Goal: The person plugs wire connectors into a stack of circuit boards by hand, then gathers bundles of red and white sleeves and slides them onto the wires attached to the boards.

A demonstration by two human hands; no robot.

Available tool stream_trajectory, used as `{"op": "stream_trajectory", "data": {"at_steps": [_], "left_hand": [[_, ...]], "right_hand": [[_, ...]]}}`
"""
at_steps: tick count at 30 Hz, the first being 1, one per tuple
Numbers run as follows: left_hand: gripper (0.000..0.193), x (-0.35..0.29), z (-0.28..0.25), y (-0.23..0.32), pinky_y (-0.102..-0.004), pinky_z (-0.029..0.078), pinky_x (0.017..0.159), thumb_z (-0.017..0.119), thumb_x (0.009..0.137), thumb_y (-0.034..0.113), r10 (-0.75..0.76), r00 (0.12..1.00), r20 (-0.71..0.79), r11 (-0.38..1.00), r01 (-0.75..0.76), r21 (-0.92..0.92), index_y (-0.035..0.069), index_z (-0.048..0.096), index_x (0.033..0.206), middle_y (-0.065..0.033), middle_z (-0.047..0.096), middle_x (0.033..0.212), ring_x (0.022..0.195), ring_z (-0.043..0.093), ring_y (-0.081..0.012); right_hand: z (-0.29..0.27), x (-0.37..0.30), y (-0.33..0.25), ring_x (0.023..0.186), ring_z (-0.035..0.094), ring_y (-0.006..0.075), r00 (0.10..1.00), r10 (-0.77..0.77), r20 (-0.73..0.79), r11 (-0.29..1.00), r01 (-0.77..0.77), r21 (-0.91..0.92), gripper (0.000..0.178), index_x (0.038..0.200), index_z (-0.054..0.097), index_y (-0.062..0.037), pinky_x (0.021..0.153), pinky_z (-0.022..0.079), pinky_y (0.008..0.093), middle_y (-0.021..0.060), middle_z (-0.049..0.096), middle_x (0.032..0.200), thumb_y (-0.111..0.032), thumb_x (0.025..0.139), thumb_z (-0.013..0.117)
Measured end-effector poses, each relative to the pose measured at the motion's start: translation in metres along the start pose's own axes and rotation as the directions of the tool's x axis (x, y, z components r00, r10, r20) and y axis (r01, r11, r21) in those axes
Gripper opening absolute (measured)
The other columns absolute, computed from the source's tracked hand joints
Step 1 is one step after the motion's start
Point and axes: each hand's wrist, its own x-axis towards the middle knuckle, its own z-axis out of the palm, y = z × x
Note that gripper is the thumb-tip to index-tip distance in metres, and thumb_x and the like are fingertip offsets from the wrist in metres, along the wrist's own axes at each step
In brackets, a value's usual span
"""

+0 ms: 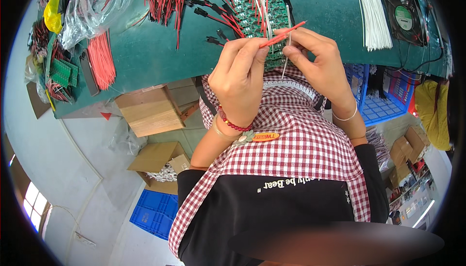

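The left hand hides one end of the red wires; it and the right hand mask parts of the green circuit boards. The upper edge crops a clear plastic bag. A blurred patch veils the lower edge; white contents in an open carton are too small to identify.

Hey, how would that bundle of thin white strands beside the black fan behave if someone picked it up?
The white strands would probably feel light, since each looks very thin. They're likely a bit springy, as they lie nearly straight. They may slide apart, because I see no tie around them.
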Motion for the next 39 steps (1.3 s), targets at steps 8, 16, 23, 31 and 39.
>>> {"op": "stream_trajectory", "data": {"at_steps": [8, 16, 23, 31, 39], "left_hand": [[0.011, -0.001, 0.001, 0.001, -0.0282, 0.047, 0.053, 0.071, 0.079, 0.004, 0.032, 0.999, -0.019, 0.999, -0.032, 0.002, 0.003, 0.068, 0.09, -0.0066, 0.064, 0.083, 0.062, 0.061, -0.018], [0.011, -0.002, 0.001, 0.001, -0.0288, 0.047, 0.054, 0.071, 0.08, 0.004, 0.05, 0.999, -0.01, 0.999, -0.05, 0.009, 0.003, 0.068, 0.091, -0.007, 0.064, 0.083, 0.063, 0.062, -0.0192], [0.01, -0.002, 0.0, 0.004, -0.0293, 0.047, 0.054, 0.07, 0.081, 0.005, 0.018, 0.999, 0.047, 0.999, -0.02, 0.042, 0.003, 0.068, 0.091, -0.007, 0.063, 0.082, 0.063, 0.061, -0.0197], [0.011, -0.002, 0.003, -0.001, -0.0289, 0.046, 0.053, 0.068, 0.082, 0.004, 0.059, 0.997, 0.049, 0.996, -0.062, 0.071, 0.003, 0.068, 0.093, -0.007, 0.062, 0.085, 0.064, 0.061, -0.0183], [0.017, -0.002, -0.001, 0.005, -0.0262, 0.041, 0.049, 0.066, 0.081, -0.001, -0.032, 0.999, 0.016, 0.998, 0.031, 0.049, 0.001, 0.068, 0.098, -0.0059, 0.053, 0.081, 0.056, 0.05, -0.0124]], "right_hand": [[-0.007, -0.006, 0.0, 0.056, 0.044, 0.0075, 1.0, 0.018, -0.018, 0.999, -0.019, -0.026, 0.025, 0.11, 0.065, -0.0015, 0.051, 0.037, 0.0234, 0.0032, 0.053, 0.073, -0.004, 0.086, 0.063], [-0.013, -0.011, -0.004, 0.06, 0.048, 0.0081, 0.998, 0.052, -0.031, 0.998, -0.053, -0.037, 0.021, 0.105, 0.066, -0.0016, 0.055, 0.04, 0.0228, 0.0034, 0.056, 0.075, -0.004, 0.085, 0.064], [-0.015, -0.017, -0.004, 0.074, 0.06, 0.0103, 0.997, 0.079, -0.027, 0.994, -0.076, 0.074, 0.014, 0.097, 0.066, 0.0033, 0.066, 0.047, 0.0223, 0.0062, 0.064, 0.087, -0.003, 0.085, 0.063], [-0.019, -0.021, -0.002, 0.074, 0.061, 0.0116, 0.995, 0.099, -0.013, 0.989, -0.097, 0.112, 0.011, 0.091, 0.065, 0.0033, 0.066, 0.048, 0.0237, 0.0069, 0.066, 0.084, -0.007, 0.086, 0.065], [-0.01, -0.02, 0.0, 0.063, 0.056, 0.0063, 0.977, 0.155, -0.144, 0.968, -0.121, 0.218, 0.012, 0.089, 0.065, 0.0036, 0.057, 0.045, 0.0207, 0.004, 0.065, 0.075, -0.008, 0.087, 0.066]]}}
